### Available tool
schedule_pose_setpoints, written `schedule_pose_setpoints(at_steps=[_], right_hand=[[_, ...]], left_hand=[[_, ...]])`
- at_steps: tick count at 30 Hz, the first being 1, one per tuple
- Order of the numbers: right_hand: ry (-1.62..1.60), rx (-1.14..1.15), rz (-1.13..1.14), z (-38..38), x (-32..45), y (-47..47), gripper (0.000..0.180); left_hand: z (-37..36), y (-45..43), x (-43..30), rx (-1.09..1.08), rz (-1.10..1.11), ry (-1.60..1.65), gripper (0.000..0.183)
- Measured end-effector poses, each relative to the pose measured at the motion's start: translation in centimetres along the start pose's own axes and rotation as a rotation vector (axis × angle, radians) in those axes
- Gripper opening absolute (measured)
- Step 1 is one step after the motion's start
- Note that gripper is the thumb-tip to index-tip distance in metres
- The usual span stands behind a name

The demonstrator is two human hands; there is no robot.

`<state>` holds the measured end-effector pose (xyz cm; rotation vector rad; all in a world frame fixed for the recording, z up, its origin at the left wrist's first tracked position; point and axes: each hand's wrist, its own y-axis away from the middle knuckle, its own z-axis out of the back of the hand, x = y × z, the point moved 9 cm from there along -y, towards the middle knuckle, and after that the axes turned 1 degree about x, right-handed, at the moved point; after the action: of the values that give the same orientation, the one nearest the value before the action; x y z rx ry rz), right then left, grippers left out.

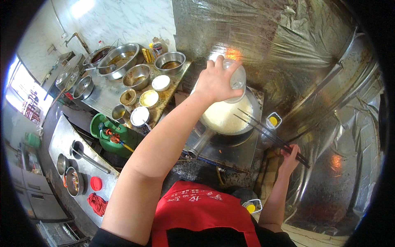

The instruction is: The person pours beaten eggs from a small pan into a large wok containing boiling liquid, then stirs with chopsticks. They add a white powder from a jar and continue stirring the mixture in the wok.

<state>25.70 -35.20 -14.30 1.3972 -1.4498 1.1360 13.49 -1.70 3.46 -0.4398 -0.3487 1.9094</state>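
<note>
My left hand (pixel 214 78) grips a clear plastic container (pixel 239 81) above the far side of a long-handled wok (pixel 205 139). The container looks tilted; I cannot tell what, if anything, is in it. Pale yellow, frothy-looking contents (pixel 226 119) fill the wok, which sits on a metal stove (pixel 237 157). In my right hand (pixel 290 156) is a pair of long dark chopsticks (pixel 271 137). Their tips are apart and reach over the wok's right side; whether they touch the contents is unclear.
Left of the stove, a stained table (pixel 171 89) bears several steel bowls (pixel 169 61) and small tubs (pixel 149 98). A green gas cylinder (pixel 115 145) stands below. A plastic jug with a yellow cap (pixel 273 121) is right of the wok. Foil (pixel 308 34) covers the wall.
</note>
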Motion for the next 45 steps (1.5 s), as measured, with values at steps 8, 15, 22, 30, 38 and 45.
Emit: schedule_pose_setpoints(at_steps=[8,15,22,30,38,45], right_hand=[[0.005,0.006,-0.002,-0.1,0.1,0.0,0.021],[-0.006,-0.012,-0.006,0.1,0.4,0.1,0.020],[-0.001,-0.005,0.009,0.4,0.4,0.0,0.020],[0.021,-0.018,-0.007,0.7,0.4,-0.1,0.020],[-0.008,-0.013,-0.001,1.1,0.2,0.0,0.020],[-0.027,-0.008,-0.004,1.4,0.1,0.0,0.020]], left_hand=[[0.2,-0.1,-0.5,0.007,-0.007,0.001,0.072],[0.5,-0.2,-1.1,0.017,-0.013,-0.017,0.072],[0.6,-0.3,-1.6,-0.005,-0.012,0.024,0.072],[0.8,-0.3,-2.1,-0.027,-0.016,0.014,0.073],[1.5,-0.4,-2.5,-0.087,-0.030,0.052,0.072],[1.7,-0.6,-2.9,-0.074,-0.032,0.027,0.072]])
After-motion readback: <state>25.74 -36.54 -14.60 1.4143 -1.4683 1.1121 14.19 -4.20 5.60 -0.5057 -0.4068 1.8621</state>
